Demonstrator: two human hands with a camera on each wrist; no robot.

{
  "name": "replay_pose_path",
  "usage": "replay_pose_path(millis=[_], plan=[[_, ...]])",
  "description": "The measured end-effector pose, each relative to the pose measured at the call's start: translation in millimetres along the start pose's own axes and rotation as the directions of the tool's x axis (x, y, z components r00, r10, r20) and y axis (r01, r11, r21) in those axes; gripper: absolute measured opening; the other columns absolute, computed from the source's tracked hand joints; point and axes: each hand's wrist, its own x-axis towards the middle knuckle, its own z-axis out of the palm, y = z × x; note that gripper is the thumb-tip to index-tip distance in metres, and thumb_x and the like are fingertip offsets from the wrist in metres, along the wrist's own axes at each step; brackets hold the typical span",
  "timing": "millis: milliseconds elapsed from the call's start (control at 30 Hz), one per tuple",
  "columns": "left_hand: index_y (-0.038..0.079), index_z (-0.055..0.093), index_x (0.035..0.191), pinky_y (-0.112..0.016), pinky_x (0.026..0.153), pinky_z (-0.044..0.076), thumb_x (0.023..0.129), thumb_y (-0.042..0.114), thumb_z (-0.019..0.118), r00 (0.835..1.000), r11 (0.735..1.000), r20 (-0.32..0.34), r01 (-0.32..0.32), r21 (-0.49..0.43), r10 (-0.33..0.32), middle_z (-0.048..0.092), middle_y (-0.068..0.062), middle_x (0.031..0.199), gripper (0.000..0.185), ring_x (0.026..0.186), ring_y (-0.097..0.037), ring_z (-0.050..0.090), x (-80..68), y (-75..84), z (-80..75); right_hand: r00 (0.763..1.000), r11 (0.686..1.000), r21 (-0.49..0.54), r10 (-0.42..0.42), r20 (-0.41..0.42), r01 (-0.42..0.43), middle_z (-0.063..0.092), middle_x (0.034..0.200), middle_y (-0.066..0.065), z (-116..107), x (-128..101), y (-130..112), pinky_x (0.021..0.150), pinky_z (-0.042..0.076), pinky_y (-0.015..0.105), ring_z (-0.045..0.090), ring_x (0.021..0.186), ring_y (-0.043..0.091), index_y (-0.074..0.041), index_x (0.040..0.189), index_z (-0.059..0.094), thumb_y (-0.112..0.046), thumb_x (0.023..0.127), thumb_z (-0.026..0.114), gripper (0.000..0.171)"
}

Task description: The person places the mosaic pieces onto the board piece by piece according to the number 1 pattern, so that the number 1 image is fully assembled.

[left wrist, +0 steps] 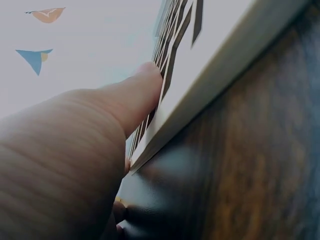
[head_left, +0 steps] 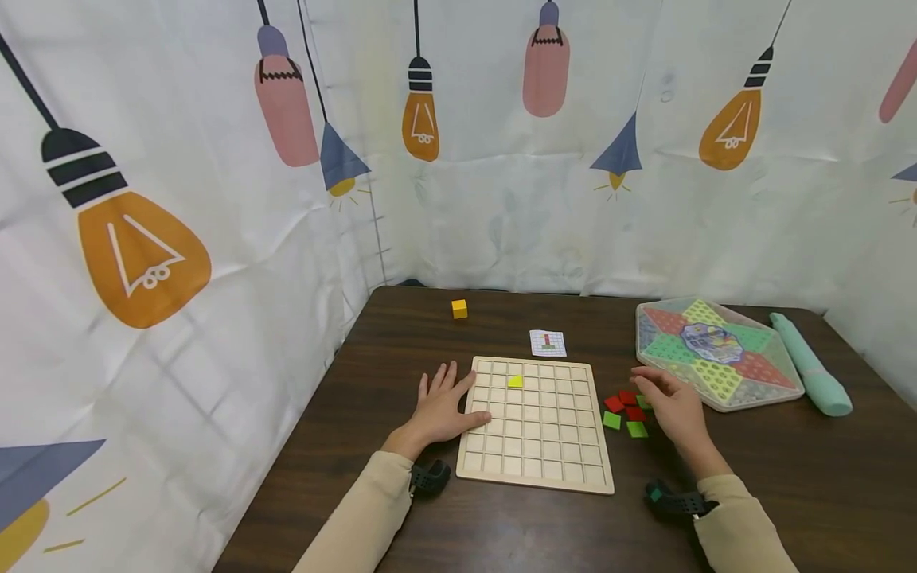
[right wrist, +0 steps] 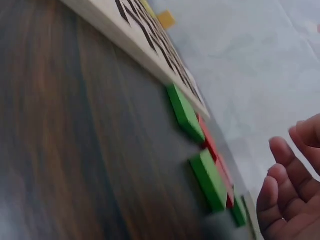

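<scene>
A pale wooden grid board [head_left: 536, 469] lies on the dark table, with one yellow tile [head_left: 515, 381] in a cell near its top. My left hand [head_left: 446, 406] lies flat with straight fingers on the board's left edge [left wrist: 200, 95], the thumb [left wrist: 135, 92] on the grid. Just right of the board, my right hand [head_left: 672, 402] hovers over a small pile of red tiles [head_left: 622, 400] and green tiles [head_left: 625, 425], fingers loosely curled and holding nothing. The right wrist view shows the green tiles [right wrist: 197, 142] beside those fingers [right wrist: 287, 187].
A small pattern card [head_left: 548, 343] lies behind the board. A yellow cube [head_left: 459, 309] sits at the back left. A hexagonal star-pattern game board [head_left: 716, 350] and a mint rolled object [head_left: 809, 364] occupy the right. Curtains with lamp prints surround the table.
</scene>
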Motion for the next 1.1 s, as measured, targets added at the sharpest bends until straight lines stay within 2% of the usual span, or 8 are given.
replay_pose_path(millis=[67, 167, 300, 400, 567, 733, 867, 1100], plan=[[0.02, 0.035, 0.154, -0.064, 0.114, -0.004, 0.089, 0.058, 0.062, 1.0, 1.0, 0.002, -0.004, -0.005, 0.004, 0.01, -0.019, 0.162, 0.08, 0.149, -0.037, 0.003, 0.1, -0.9, -0.5, 1.0, 1.0, -0.011, 0.004, -0.031, -0.005, 0.069, 0.107, -0.003, -2.4, -0.6, 1.9, 0.067, 0.048, 0.019, 0.057, 0.09, -0.005, -0.005, 0.125, 0.065, -0.041, 0.1, 0.054, 0.045], [0.021, 0.037, 0.153, -0.064, 0.114, -0.004, 0.09, 0.056, 0.062, 1.0, 1.0, 0.001, -0.008, -0.012, 0.008, 0.01, -0.02, 0.162, 0.076, 0.149, -0.037, 0.002, 0.7, -3.1, -0.9, 0.998, 0.999, -0.052, -0.009, -0.066, 0.005, 0.069, 0.109, 0.007, -2.8, 0.3, 3.0, 0.06, 0.045, 0.022, 0.055, 0.084, -0.006, -0.006, 0.121, 0.067, -0.039, 0.1, 0.056, 0.041], [0.022, 0.038, 0.153, -0.064, 0.114, -0.004, 0.09, 0.056, 0.062, 1.0, 1.0, -0.005, -0.008, -0.007, 0.008, 0.01, -0.02, 0.162, 0.075, 0.149, -0.037, 0.003, 1.0, -4.0, -2.2, 0.993, 0.99, -0.138, -0.056, -0.102, 0.042, 0.069, 0.11, 0.015, -0.4, 2.7, 4.1, 0.061, 0.046, 0.017, 0.053, 0.08, -0.007, -0.004, 0.116, 0.07, -0.03, 0.099, 0.059, 0.032], [0.021, 0.037, 0.153, -0.063, 0.114, -0.005, 0.09, 0.056, 0.061, 1.0, 1.0, -0.008, -0.008, -0.007, 0.007, 0.01, -0.019, 0.162, 0.076, 0.149, -0.037, 0.002, 1.0, -3.3, -3.3, 0.992, 0.977, -0.207, -0.067, -0.111, 0.043, 0.069, 0.109, 0.015, 0.0, 3.7, 5.3, 0.065, 0.047, 0.017, 0.058, 0.085, 0.003, -0.004, 0.113, 0.071, -0.024, 0.098, 0.061, 0.027], [0.02, 0.035, 0.154, -0.063, 0.114, -0.004, 0.091, 0.056, 0.061, 1.0, 1.0, -0.007, -0.008, 0.004, 0.008, 0.01, -0.019, 0.162, 0.077, 0.15, -0.037, 0.003, 1.1, -3.4, -2.0, 0.998, 0.949, -0.312, -0.056, -0.013, 0.049, 0.065, 0.114, 0.019, -2.6, 1.2, 6.0, 0.072, 0.05, 0.036, 0.06, 0.096, 0.031, -0.003, 0.118, 0.069, -0.023, 0.096, 0.063, 0.03], [0.02, 0.036, 0.153, -0.063, 0.114, -0.005, 0.09, 0.057, 0.061, 1.0, 1.0, 0.002, 0.0, -0.005, 0.0, 0.01, -0.018, 0.162, 0.078, 0.15, -0.037, 0.003, 0.0, -3.1, -0.2, 0.993, 0.924, -0.368, -0.072, 0.098, 0.103, 0.059, 0.118, 0.023, -1.3, -1.1, 7.2, 0.081, 0.047, 0.053, 0.056, 0.103, 0.038, -0.001, 0.122, 0.067, -0.023, 0.094, 0.065, 0.036], [0.019, 0.037, 0.153, -0.064, 0.114, -0.004, 0.089, 0.057, 0.062, 1.0, 1.0, -0.003, -0.003, -0.011, 0.003, 0.011, -0.019, 0.162, 0.078, 0.149, -0.037, 0.004, -0.9, -2.0, 0.4, 0.991, 0.916, -0.385, -0.085, 0.1, 0.117, 0.058, 0.114, 0.023, 1.7, -0.8, 8.7, 0.079, 0.046, 0.05, 0.054, 0.099, 0.035, 0.002, 0.123, 0.065, -0.019, 0.092, 0.067, 0.038], [0.019, 0.037, 0.153, -0.064, 0.114, -0.004, 0.09, 0.056, 0.062, 1.0, 1.0, -0.005, -0.006, -0.014, 0.006, 0.012, -0.019, 0.162, 0.077, 0.149, -0.037, 0.004, -0.3, -1.2, 0.5, 0.997, 0.916, -0.398, -0.028, 0.068, 0.053, 0.05, 0.111, 0.022, 5.9, -1.9, 9.6, 0.07, 0.038, 0.04, 0.047, 0.09, 0.031, 0.002, 0.123, 0.063, -0.022, 0.091, 0.064, 0.04]])
